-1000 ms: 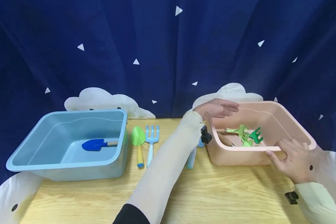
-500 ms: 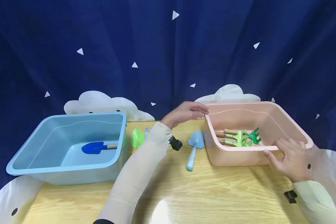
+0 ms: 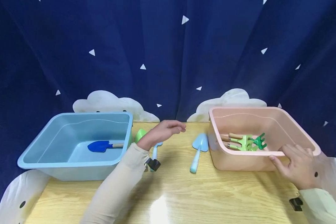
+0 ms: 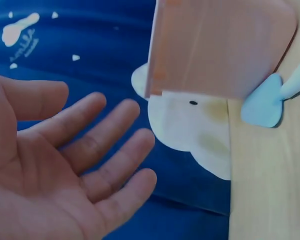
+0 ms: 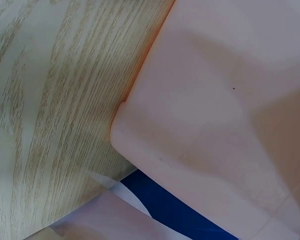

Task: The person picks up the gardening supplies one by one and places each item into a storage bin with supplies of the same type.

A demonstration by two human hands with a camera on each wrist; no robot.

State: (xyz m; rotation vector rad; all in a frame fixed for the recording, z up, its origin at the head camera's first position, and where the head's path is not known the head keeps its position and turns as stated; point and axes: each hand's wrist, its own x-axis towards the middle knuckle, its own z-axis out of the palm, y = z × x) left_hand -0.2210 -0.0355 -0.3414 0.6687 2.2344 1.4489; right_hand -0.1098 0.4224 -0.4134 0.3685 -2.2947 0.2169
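My left hand (image 3: 163, 132) hovers over the table between two bins, fingers loosely extended and holding nothing; its bare palm fills much of the left wrist view. Under its wrist lie a green trowel (image 3: 140, 134) and a light blue hand fork (image 3: 155, 152), both partly hidden. My right hand (image 3: 296, 165) grips the near rim of the pink bin (image 3: 246, 162), thumb outside and fingers over the edge. Inside that bin are light green hand rakes (image 3: 244, 143) with wooden handles and a dark green rake (image 3: 259, 141). The right wrist view shows mostly the bin's outer wall.
A blue bin (image 3: 81, 168) stands on the left with a dark blue trowel (image 3: 99, 146) inside. Beside the pink bin lies a light blue trowel (image 3: 200, 142) on the wooden table (image 3: 212, 199). A dark blue curtain (image 3: 162, 46) hangs behind.
My left hand has moved left and down, from over the pink bin's left edge to between the bins, uncovering the light blue trowel. The right hand has stayed on the rim.
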